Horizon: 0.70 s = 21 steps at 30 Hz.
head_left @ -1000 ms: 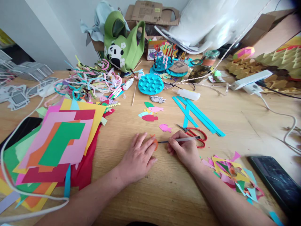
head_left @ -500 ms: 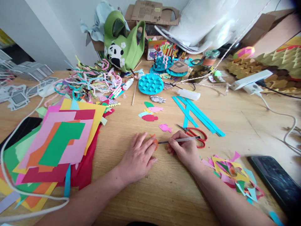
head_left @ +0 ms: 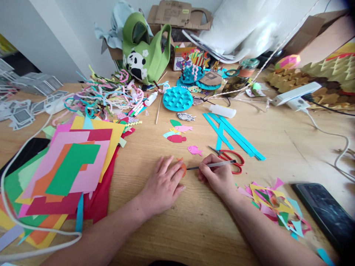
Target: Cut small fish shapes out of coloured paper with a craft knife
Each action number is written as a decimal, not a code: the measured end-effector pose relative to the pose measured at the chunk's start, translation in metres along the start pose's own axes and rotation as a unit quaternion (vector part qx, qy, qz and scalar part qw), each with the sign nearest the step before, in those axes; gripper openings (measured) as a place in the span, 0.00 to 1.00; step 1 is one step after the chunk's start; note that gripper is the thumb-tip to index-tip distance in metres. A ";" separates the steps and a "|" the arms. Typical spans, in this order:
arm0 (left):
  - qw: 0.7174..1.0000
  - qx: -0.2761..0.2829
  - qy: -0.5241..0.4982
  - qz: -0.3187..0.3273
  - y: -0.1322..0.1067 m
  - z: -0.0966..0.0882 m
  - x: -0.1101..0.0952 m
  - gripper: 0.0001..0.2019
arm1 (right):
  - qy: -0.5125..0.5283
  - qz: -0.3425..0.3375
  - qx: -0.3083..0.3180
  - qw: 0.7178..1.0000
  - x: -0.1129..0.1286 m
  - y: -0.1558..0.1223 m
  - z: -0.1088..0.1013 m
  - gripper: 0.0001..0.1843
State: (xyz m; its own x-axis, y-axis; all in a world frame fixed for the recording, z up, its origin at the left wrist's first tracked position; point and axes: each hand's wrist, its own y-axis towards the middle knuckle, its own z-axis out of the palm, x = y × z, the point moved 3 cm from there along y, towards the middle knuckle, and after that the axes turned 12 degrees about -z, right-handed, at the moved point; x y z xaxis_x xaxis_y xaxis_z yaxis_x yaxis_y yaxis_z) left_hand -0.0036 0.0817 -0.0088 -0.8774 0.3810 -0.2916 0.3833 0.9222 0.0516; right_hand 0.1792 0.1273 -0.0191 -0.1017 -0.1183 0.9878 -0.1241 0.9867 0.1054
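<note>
- My left hand (head_left: 165, 183) lies palm down on the wooden table (head_left: 155, 236), fingers extended and slightly parted, pressing one orange paper fish (head_left: 184, 170) flat; much of it is hidden beneath my fingers.
- My right hand (head_left: 215, 173) is closed in a writing grip around one pen (head_left: 225, 163), its tip at the orange fish's right edge; whether it touches the paper, I cannot tell.
- One pink paper fish (head_left: 195, 150) lies alone just beyond my two hands.
- Farther out, five cut-outs overlap in one cluster: one green (head_left: 175, 123), one light pink (head_left: 183, 128), one yellow (head_left: 174, 130), one light blue (head_left: 171, 134) and one red (head_left: 176, 139).
- One pair of red-handled scissors (head_left: 232, 151) rests just beyond my right hand, near at least four blue paper strips (head_left: 241, 138), some crossing.
- One white bottle (head_left: 222, 111) lies on its side past the strips; one grey fish figure (head_left: 186, 116) sits before one bumpy blue disc (head_left: 178, 99).
- To my right, one heap of paper scraps (head_left: 273, 203), too tangled to count, lies beside one dark phone (head_left: 321, 214).
- To my left, one stack of coloured paper (head_left: 74, 166) spreads wide, one green sheet uppermost.
</note>
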 end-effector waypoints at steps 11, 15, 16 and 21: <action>1.000 0.001 -0.007 -0.001 0.000 0.000 0.000 0.22 | 0.004 0.005 -0.006 1.000 0.001 0.000 0.000 0.10; 1.000 0.000 -0.003 0.000 0.000 0.001 0.001 0.23 | 0.003 0.004 0.000 1.000 0.000 0.000 0.000 0.09; 1.000 -0.002 -0.002 0.001 0.000 0.001 0.000 0.23 | 0.004 0.003 0.001 1.000 -0.001 0.000 0.000 0.09; 1.000 -0.002 -0.004 0.001 0.000 0.000 0.000 0.22 | 0.004 -0.002 -0.003 1.000 -0.002 -0.001 -0.001 0.09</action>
State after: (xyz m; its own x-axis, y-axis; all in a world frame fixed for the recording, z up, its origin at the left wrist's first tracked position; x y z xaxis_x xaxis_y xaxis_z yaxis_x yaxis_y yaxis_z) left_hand -0.0036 0.0812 -0.0092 -0.8746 0.3816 -0.2992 0.3830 0.9220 0.0564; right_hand 0.1805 0.1268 -0.0210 -0.0936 -0.1215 0.9882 -0.1180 0.9869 0.1102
